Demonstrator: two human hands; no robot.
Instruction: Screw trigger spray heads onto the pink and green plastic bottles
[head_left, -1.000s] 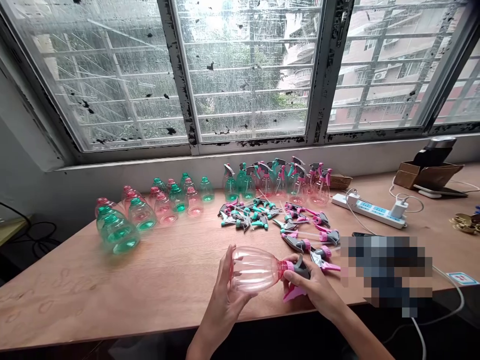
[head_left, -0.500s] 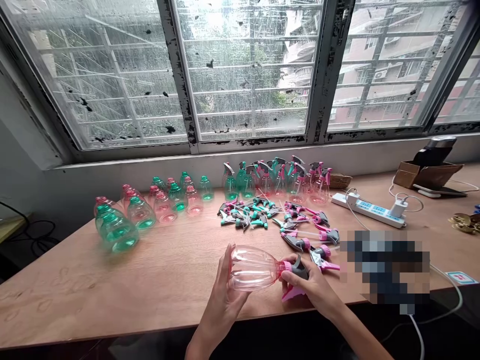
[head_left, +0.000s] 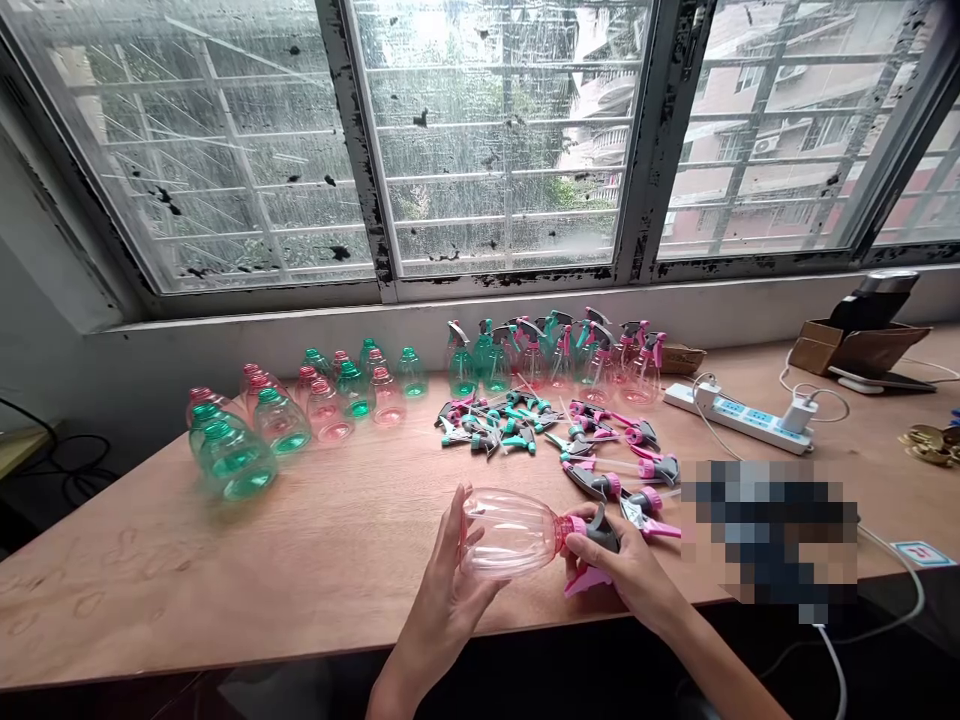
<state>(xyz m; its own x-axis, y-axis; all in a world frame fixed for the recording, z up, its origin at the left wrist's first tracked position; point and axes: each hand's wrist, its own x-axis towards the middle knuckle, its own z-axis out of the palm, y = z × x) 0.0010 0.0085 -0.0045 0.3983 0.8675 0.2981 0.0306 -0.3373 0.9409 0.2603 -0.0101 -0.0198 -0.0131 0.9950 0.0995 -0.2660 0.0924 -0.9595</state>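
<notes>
A clear pink spray bottle lies sideways in the air above the table's front edge, its neck pointing right. My left hand is wrapped round its base end. At the neck, my right hand grips the grey and pink spray head, whose collar sits against the bottle's mouth. How far the collar is threaded on I cannot tell. Just beyond my right hand lie several loose pink and grey spray heads. Farther back is a pile of green and pink spray heads.
Bottles without heads stand at the left, green and pink. Bottles with heads are grouped by the wall under the window. A white power strip, its cables, and a cardboard box occupy the right. A blurred-out patch covers something near the right front edge.
Both hands keep their hold on the spray bottle and head, with only a very slight shift. The view has tilted a little; nothing else on the table has moved.
</notes>
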